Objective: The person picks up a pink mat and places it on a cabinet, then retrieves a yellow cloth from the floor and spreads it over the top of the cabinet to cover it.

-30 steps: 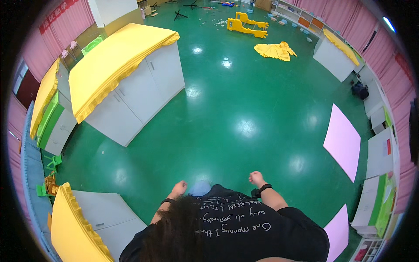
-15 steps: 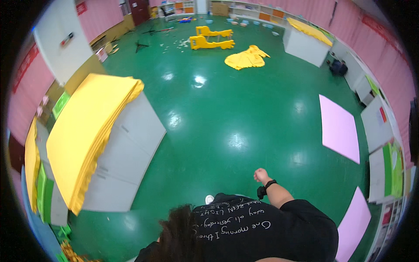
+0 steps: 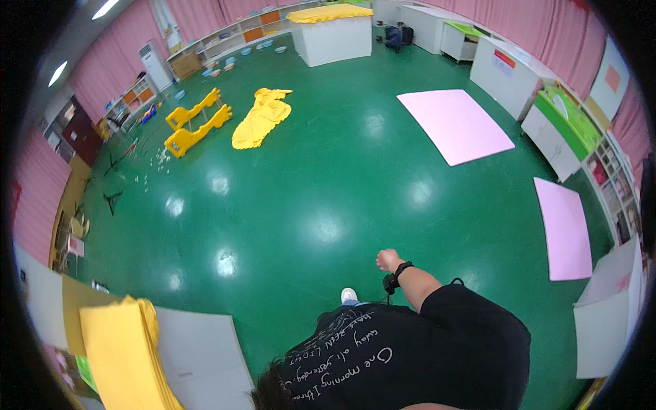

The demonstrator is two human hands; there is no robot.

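My right hand (image 3: 387, 260) hangs in front of my body, above the green floor (image 3: 307, 198). Its fingers are loosely curled in, and nothing shows in them. A black band with a small device (image 3: 393, 279) is strapped round that wrist. The hand touches no object. Below and to its left, one white shoe (image 3: 348, 295) shows on the floor. My left hand is out of view.
Pink mats (image 3: 458, 126) lie to the right, near white cabinets (image 3: 506, 75). Ahead left are a yellow cloth (image 3: 263, 119) and a yellow frame (image 3: 198, 123) beside scattered white bits. At lower left, yellow cloths (image 3: 119, 355) cover a grey cabinet (image 3: 205, 355).
My view has turned to the right: the covered cabinet has slid to the lower left, and the pink mats show more fully. My right hand stays loosely curled in front of me.
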